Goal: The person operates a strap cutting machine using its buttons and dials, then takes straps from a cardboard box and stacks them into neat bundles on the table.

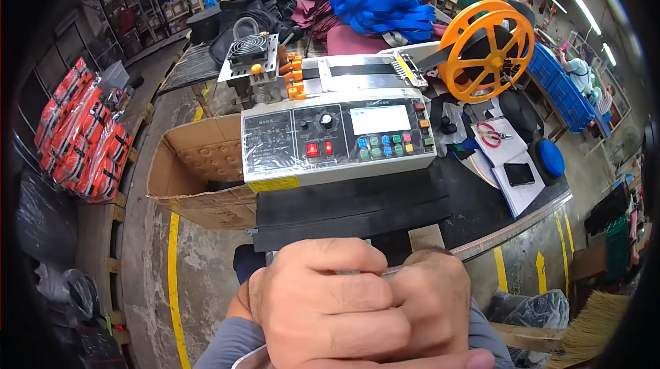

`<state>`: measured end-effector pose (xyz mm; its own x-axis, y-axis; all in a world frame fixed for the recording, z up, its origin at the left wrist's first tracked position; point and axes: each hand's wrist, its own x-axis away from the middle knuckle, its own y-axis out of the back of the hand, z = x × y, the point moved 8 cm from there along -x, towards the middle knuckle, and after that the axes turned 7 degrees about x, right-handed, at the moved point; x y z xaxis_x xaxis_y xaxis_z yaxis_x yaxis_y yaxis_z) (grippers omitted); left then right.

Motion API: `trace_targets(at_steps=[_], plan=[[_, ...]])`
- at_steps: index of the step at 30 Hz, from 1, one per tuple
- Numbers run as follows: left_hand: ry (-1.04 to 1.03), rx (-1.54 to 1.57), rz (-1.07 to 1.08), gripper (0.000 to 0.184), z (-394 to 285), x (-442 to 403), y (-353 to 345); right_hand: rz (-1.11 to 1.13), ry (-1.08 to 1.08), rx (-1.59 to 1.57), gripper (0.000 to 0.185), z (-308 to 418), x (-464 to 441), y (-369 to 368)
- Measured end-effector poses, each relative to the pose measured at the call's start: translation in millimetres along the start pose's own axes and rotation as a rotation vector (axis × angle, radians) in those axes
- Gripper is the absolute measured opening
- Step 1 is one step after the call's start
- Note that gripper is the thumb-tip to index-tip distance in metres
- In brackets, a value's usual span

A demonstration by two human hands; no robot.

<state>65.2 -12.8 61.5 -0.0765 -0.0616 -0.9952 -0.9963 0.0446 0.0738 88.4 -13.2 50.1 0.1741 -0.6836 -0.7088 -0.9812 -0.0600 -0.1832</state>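
Both of my hands are close to the camera at the bottom centre, pressed against each other. My left hand (pixel 323 307) has its fingers curled, and its knuckles face up. Beside it on the right is my right hand (pixel 433 293), partly covered and also curled. Whatever is inside the fingers, if anything, is hidden. Beyond them lie black strips (pixel 350 211) in front of a white strap machine (pixel 337 138) with a lit screen and coloured buttons. A black strap runs across its top from an orange reel (pixel 489 52).
Left of the machine stands an open cardboard box (pixel 199 156). Red-handled scissors (pixel 489 135), a phone (pixel 519 174) and a blue roll (pixel 550 157) lie at the right. Blue straps (pixel 385 4) are piled behind. Orange bundles (pixel 82 135) stand far left. People work at the far right.
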Motion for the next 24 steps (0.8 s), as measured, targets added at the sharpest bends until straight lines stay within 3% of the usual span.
trace_targets(at_steps=[2,5,7,9,15,19,24], plan=[[0.089,0.154,0.288,0.016,-1,6,-1,0.004,0.006,-0.016,0.048,0,1,0],[0.112,0.152,0.275,0.045,-3,-1,-3,0.006,0.015,-0.037,0.050,-1,0,1],[0.100,0.203,0.406,0.050,-2,4,-3,0.009,0.028,-0.052,0.051,0,0,2],[0.058,0.134,0.278,0.048,-3,8,-7,0.018,0.038,-0.070,0.052,0,-1,3],[0.093,0.103,0.181,0.041,0,8,-13,-0.066,0.124,-0.066,0.057,2,2,4],[0.063,0.102,0.137,0.036,0,10,-16,-0.024,0.003,-0.069,0.060,4,1,4],[0.036,0.106,0.102,0.030,-1,9,-19,-0.005,-0.080,0.032,0.047,5,3,2]])
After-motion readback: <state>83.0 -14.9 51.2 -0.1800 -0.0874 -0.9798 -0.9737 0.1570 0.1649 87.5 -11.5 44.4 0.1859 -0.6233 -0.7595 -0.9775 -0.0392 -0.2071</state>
